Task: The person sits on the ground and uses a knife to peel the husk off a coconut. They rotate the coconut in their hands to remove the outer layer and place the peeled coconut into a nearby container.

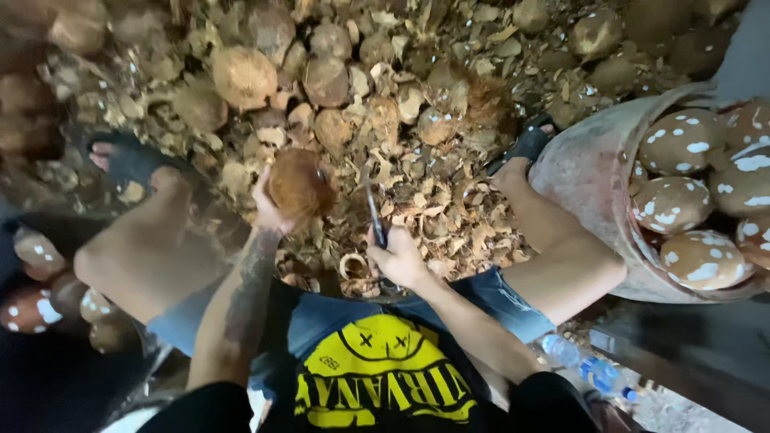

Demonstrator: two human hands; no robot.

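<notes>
My left hand (269, 207) grips a round brown coconut (298, 186) and holds it above the ground between my knees. My right hand (399, 258) is closed on the handle of a knife (374, 215) whose dark blade points up and away from me, a short way right of the coconut. Blade and coconut are apart. I sit low with bare legs spread, feet in dark sandals (128, 160).
A heap of husk chips and whole coconuts (245, 76) covers the ground ahead. A large tub (585, 172) at right holds peeled coconuts with white patches (682, 144). More peeled ones (28, 309) lie at left. A plastic bottle (581, 365) lies by my right thigh.
</notes>
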